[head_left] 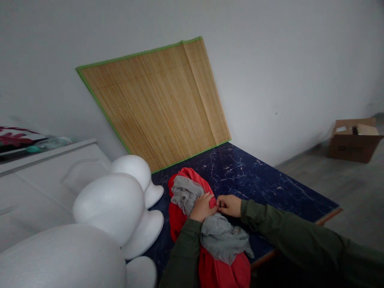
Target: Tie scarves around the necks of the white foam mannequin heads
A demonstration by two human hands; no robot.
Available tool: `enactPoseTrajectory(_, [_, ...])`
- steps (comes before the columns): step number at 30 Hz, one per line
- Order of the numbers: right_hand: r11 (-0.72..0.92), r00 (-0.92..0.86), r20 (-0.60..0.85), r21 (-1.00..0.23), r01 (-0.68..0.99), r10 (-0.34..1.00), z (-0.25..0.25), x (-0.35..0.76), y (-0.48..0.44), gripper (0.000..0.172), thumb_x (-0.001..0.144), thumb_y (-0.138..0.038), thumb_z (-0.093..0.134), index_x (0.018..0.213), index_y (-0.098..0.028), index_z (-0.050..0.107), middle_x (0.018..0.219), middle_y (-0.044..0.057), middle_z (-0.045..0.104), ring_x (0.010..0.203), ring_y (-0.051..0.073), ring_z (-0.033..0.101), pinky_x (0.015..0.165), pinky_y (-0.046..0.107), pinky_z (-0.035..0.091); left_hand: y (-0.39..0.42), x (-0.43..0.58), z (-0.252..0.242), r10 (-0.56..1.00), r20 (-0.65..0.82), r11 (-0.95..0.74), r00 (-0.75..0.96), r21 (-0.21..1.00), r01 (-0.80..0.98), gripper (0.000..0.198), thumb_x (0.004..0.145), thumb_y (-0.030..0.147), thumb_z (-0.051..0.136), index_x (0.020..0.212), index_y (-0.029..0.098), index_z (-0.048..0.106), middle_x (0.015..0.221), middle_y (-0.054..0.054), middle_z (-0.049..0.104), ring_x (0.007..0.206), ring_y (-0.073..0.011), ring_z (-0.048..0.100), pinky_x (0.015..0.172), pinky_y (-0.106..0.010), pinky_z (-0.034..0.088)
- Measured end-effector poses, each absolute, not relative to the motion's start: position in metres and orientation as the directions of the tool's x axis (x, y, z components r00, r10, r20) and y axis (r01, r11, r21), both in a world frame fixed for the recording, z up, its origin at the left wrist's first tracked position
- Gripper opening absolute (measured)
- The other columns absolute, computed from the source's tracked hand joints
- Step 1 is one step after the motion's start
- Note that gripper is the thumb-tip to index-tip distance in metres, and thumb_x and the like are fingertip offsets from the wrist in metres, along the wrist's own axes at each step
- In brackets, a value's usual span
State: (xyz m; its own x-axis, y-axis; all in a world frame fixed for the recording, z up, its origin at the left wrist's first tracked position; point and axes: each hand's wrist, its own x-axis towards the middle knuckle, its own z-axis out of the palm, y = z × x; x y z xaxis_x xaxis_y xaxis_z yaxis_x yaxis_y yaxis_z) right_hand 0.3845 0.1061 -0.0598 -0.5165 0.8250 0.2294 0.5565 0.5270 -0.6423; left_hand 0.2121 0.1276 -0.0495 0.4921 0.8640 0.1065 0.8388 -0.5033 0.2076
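A red cloth [220, 270] lies bunched on the dark blue marbled tabletop [237, 168]. Two bunched parts of grey cloth, a far one [187, 195] and a near one [223, 236], rest over it. My left hand [204, 207] lies on the cloth between the grey parts, fingers stretched out and pressing down. Just to its right, my right hand [229, 205] has its fingers curled and pinched at the edge of the red cloth. The fingertips of both hands almost meet. What exactly sits between the right fingertips is partly hidden.
White mannequin forms [111, 204] stand along the left side, close to the cloth. Behind the table a bamboo mat [162, 104] with green edging leans against the wall. A white cabinet [54, 176] holds items at left. A cardboard box [352, 144] sits on the floor at right.
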Motion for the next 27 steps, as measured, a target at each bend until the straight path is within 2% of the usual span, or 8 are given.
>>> enactPoseTrajectory(11, [0.522, -0.498, 0.246, -0.653, 0.549, 0.832, -0.060, 0.386, 0.109, 0.007, 0.068, -0.016, 0.059, 0.075, -0.015, 0.058, 0.051, -0.006, 0.048, 0.047, 0.007, 0.042, 0.048, 0.017, 0.030, 0.127, 0.211, -0.046, 0.845, 0.097, -0.534, 0.526, 0.185, 0.825, 0.058, 0.068, 0.038, 0.055, 0.119, 0.012, 0.047, 0.128, -0.016, 0.043, 0.120, -0.0245, 0.037, 0.099, -0.038, 0.029])
enactPoseTrajectory(21, [0.509, -0.492, 0.242, -0.677, 0.532, 0.836, -0.064, 0.386, 0.112, 0.006, 0.068, -0.017, 0.061, 0.074, -0.014, 0.059, 0.054, -0.004, 0.051, 0.049, 0.007, 0.044, 0.048, 0.017, 0.031, 0.123, 0.213, -0.041, 0.853, 0.088, -0.521, 0.514, 0.186, 0.833, 0.056, 0.068, 0.038, 0.056, 0.118, 0.015, 0.047, 0.129, -0.015, 0.043, 0.120, -0.0236, 0.038, 0.099, -0.039, 0.029])
enactPoseTrajectory(27, [0.470, -0.478, 0.204, -0.696, 0.544, 0.855, -0.065, 0.385, 0.114, 0.007, 0.068, -0.017, 0.062, 0.073, -0.014, 0.058, 0.057, -0.003, 0.053, 0.051, 0.007, 0.045, 0.049, 0.017, 0.032, 0.123, 0.213, -0.041, 0.847, 0.092, -0.532, 0.524, 0.174, 0.829, 0.059, 0.070, 0.043, 0.053, 0.119, 0.012, 0.047, 0.128, -0.016, 0.043, 0.120, -0.0246, 0.038, 0.099, -0.038, 0.029])
